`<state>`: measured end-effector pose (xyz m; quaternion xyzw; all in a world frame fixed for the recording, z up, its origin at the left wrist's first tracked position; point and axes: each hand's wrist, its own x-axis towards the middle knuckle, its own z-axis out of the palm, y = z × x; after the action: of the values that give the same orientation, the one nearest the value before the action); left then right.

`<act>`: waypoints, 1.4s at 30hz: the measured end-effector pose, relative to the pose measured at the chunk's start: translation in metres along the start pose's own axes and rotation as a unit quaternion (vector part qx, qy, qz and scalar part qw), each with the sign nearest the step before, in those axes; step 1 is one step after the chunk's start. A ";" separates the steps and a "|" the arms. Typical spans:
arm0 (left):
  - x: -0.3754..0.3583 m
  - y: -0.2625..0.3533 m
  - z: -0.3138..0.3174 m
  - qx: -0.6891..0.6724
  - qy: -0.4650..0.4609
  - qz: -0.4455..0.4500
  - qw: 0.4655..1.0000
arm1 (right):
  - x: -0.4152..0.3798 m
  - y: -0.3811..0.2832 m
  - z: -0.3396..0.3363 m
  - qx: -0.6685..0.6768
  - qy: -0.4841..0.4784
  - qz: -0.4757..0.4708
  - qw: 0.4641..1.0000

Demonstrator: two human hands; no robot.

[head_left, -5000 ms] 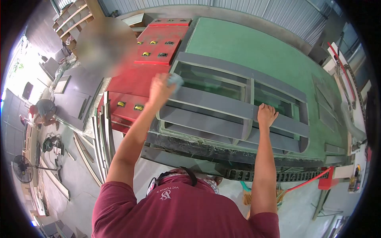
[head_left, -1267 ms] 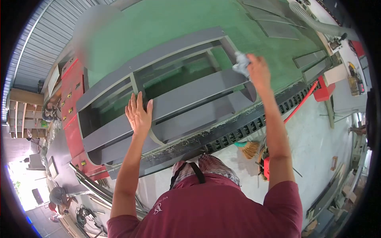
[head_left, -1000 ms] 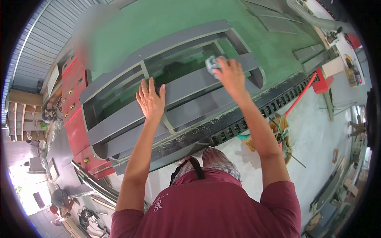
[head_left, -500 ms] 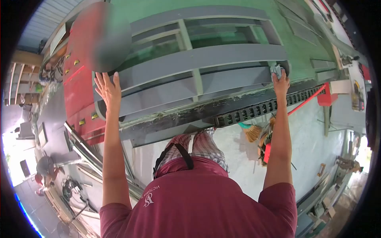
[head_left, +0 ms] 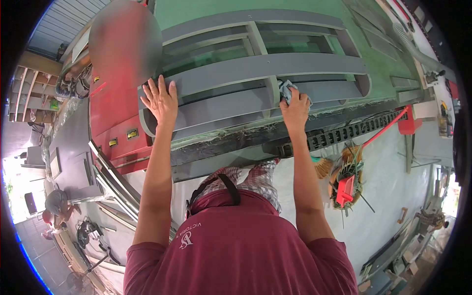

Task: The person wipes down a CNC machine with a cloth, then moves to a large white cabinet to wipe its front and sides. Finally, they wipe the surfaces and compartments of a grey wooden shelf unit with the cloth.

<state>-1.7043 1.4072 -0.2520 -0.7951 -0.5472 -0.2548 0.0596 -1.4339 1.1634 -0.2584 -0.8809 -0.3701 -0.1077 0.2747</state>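
A grey wooden shelf unit point(head_left: 314, 65) with long curved slats and short cross dividers lies on the green worktop point(head_left: 206, 11). Spread-fingered, my left hand point(head_left: 161, 102) rests on the unit's left end and holds nothing. My right hand point(head_left: 295, 109) is closed around a crumpled grey-blue cloth point(head_left: 287, 89), held against the front slat just right of the middle divider. Part of the cloth is hidden by the fingers.
A red panel point(head_left: 115, 105) with yellow-black fittings stands left of the unit. A black slotted rail point(head_left: 339, 136) runs along the worktop's front edge. On the floor are a broom point(head_left: 322, 167) and a red dustpan point(head_left: 345, 191). Another person point(head_left: 58, 204) is at lower left.
My right hand has carried the cloth left along the front slat, from the unit's right end to the middle divider. My left hand stays at the left end; the view has shifted somewhat.
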 end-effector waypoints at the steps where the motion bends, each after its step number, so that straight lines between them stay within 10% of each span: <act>1: -0.001 0.000 -0.001 -0.003 0.005 0.010 1.000 | -0.003 0.003 -0.003 0.008 -0.009 -0.019 1.000; 10: -0.002 -0.002 -0.008 -0.029 0.013 0.027 0.999 | -0.082 -0.070 -0.036 0.261 -0.255 -0.076 0.928; 20: -0.002 -0.001 -0.013 -0.042 0.044 0.016 0.998 | -0.043 -0.102 0.049 -0.043 0.014 -0.185 0.982; 28: -0.032 -0.075 -0.073 -0.369 0.112 -0.146 0.911 | -0.086 -0.207 0.087 0.062 -0.166 -0.316 0.932; 33: -0.063 -0.090 -0.062 -0.433 -0.018 -0.241 0.868 | -0.106 -0.281 0.099 0.141 -0.211 -0.380 0.890; 39: -0.073 -0.084 -0.052 -0.460 -0.059 -0.266 0.845 | -0.110 -0.243 0.065 0.169 -0.267 -0.468 0.825; 42: -0.073 -0.085 -0.048 -0.459 -0.044 -0.262 0.848 | -0.114 -0.233 0.044 0.285 -0.380 -0.363 0.802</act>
<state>-1.8169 1.3614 -0.2606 -0.5693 -0.5582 -0.4475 -0.4049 -1.6804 1.2542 -0.2454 -0.5346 -0.7516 0.2541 0.2911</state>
